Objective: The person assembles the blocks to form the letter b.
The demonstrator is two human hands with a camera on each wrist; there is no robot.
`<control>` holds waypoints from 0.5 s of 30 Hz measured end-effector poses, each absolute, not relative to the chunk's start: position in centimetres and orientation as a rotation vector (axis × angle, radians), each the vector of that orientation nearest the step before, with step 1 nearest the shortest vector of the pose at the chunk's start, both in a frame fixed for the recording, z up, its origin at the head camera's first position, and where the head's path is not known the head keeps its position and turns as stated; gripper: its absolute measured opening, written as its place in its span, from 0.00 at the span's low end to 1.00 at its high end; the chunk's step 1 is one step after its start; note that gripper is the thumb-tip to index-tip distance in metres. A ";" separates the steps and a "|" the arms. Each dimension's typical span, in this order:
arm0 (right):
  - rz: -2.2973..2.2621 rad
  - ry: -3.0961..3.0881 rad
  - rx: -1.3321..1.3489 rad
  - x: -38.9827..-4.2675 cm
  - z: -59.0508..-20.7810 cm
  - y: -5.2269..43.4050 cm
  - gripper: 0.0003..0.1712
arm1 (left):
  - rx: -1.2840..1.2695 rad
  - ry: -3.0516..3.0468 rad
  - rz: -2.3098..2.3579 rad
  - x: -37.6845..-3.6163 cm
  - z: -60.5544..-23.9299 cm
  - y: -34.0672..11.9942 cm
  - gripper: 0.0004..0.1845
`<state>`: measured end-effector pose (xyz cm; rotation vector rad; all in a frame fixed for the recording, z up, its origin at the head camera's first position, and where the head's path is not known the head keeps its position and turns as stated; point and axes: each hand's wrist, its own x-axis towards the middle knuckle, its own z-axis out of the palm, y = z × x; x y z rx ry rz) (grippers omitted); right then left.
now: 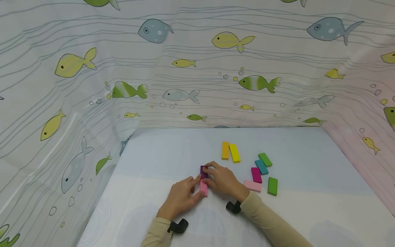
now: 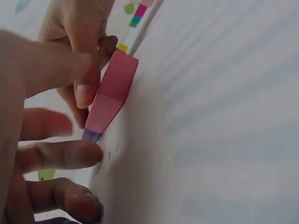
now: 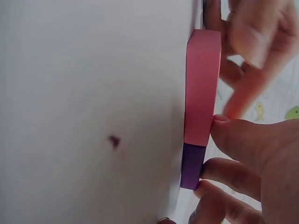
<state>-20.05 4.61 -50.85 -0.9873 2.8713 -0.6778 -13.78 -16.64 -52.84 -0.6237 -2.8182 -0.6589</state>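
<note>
The left hand (image 1: 180, 196) spreads its fingers by the pink block (image 3: 202, 88), the right hand (image 1: 225, 180) pinches the purple block (image 3: 192, 167), so two touch in line, and seven loose blocks (image 1: 256, 175) lie past the right fingers.

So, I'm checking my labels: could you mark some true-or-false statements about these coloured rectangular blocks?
1. A pink rectangular block meets the purple rectangular block end to end. True.
2. In the head view, the yellow rectangular block lies right of the orange rectangular block. True.
3. The yellow block touches the purple block. False: they lie apart.
4. The person's right hand grips the orange block. False: it touches the purple block.
</note>
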 end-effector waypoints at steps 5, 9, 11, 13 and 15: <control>-0.670 2.876 -0.998 -20.1 -51.1 4.4 0.26 | -0.630 -2.685 -0.652 -13.9 -53.2 -16.6 0.26; -0.660 2.888 -1.018 -20.0 -51.2 4.4 0.25 | -0.683 -2.681 -0.569 -13.7 -53.4 -16.5 0.26; -0.653 2.891 -1.031 -20.0 -51.2 4.4 0.24 | -0.705 -2.681 -0.535 -13.7 -53.5 -16.4 0.26; -0.646 2.890 -1.041 -20.1 -51.0 4.5 0.25 | -0.713 -2.672 -0.518 -13.8 -53.5 -16.3 0.26; -0.650 2.879 -1.050 -20.2 -50.8 4.7 0.26 | -0.718 -2.662 -0.513 -14.0 -53.5 -16.2 0.26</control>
